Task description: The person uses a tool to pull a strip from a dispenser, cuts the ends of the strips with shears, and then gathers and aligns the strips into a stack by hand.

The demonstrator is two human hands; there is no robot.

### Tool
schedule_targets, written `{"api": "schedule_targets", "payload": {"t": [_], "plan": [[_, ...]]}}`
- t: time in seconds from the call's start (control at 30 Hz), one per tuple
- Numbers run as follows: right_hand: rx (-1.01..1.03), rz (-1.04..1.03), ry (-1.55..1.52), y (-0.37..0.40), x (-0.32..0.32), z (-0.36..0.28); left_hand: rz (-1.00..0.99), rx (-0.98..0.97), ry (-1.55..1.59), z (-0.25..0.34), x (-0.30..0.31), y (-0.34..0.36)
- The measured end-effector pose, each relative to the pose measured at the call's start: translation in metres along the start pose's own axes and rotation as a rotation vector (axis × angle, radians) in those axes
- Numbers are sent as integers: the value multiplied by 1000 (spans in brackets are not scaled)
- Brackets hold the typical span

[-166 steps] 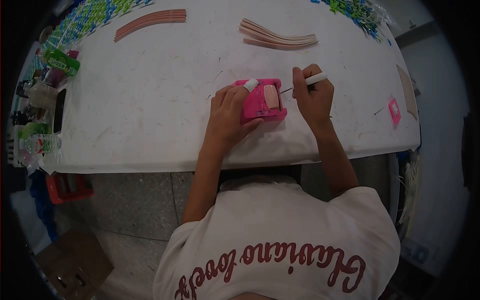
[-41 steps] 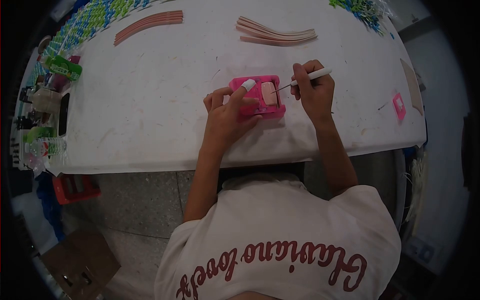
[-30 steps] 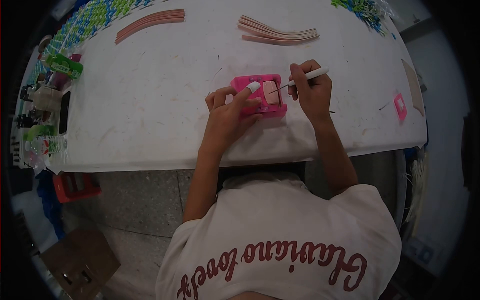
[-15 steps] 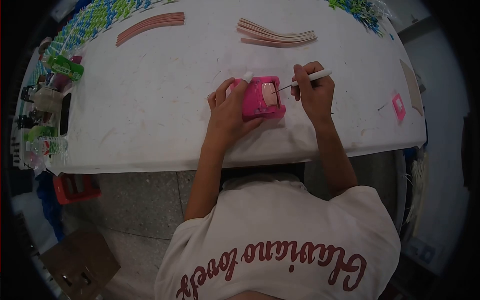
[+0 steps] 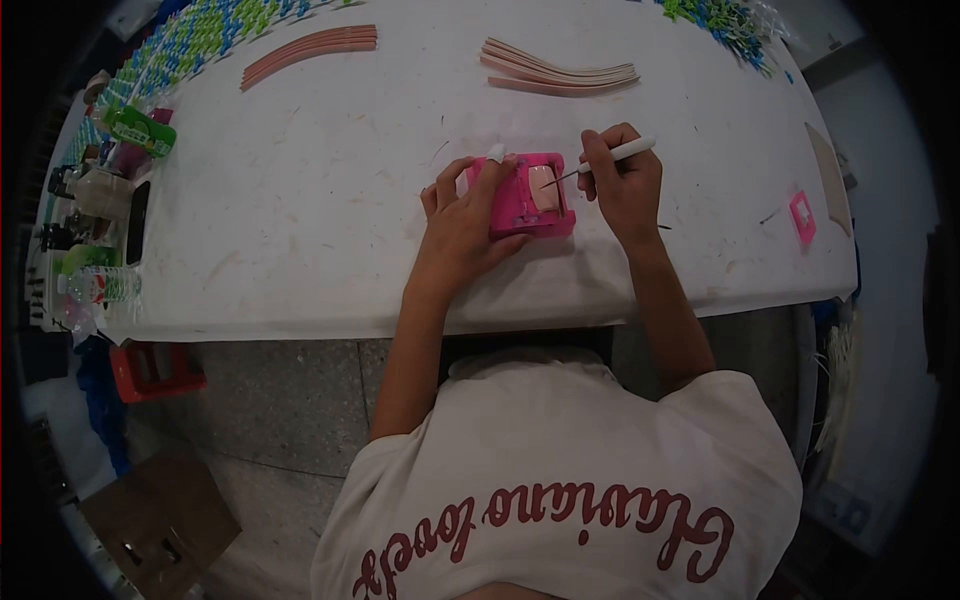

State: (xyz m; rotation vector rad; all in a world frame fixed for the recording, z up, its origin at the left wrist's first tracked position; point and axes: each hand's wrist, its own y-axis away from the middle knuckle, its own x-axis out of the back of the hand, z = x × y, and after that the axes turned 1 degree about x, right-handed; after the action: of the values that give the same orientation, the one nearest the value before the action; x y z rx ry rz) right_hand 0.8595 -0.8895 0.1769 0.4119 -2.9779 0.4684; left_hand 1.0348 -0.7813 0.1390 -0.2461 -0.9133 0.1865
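My left hand (image 5: 460, 222) is closed around the left side of a bright pink plastic holder (image 5: 512, 205) on the table, with white wrapping on one fingertip. Set in the right part of this holder is a pale peach, curved piece (image 5: 543, 188). My right hand (image 5: 625, 190) grips an awl-like tool (image 5: 630, 149) with a white handle and a thin metal shaft. Its point meets the peach piece in this view.
Two bundles of pinkish strips lie at the back, one left (image 5: 310, 52) and one right (image 5: 560, 75). Blue and green twisted sticks (image 5: 200, 45) cover the far left. A green can (image 5: 140, 130), a bottle (image 5: 110, 285) and a phone (image 5: 137, 222) line the left edge. A small pink piece (image 5: 801, 218) lies right.
The table and everything on it appear shifted slightly to the right in view. The awl's tip stays at the peach piece, and both hands keep their grip.
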Motion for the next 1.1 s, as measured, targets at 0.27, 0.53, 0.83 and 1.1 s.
{"api": "schedule_targets", "payload": {"t": [0.27, 0.53, 0.83, 1.1], "plan": [[12, 8, -16, -2, -3, 3, 65, -18, 36, -2, -3, 2], [-8, 47, 29, -2, -1, -3, 191, -38, 204, -18, -13, 1], [23, 45, 87, -2, 3, -3, 160, -9, 178, -15, -9, 2], [3, 49, 72, -4, 1, -7, 155, 3, 184, -14, -6, 1]]}}
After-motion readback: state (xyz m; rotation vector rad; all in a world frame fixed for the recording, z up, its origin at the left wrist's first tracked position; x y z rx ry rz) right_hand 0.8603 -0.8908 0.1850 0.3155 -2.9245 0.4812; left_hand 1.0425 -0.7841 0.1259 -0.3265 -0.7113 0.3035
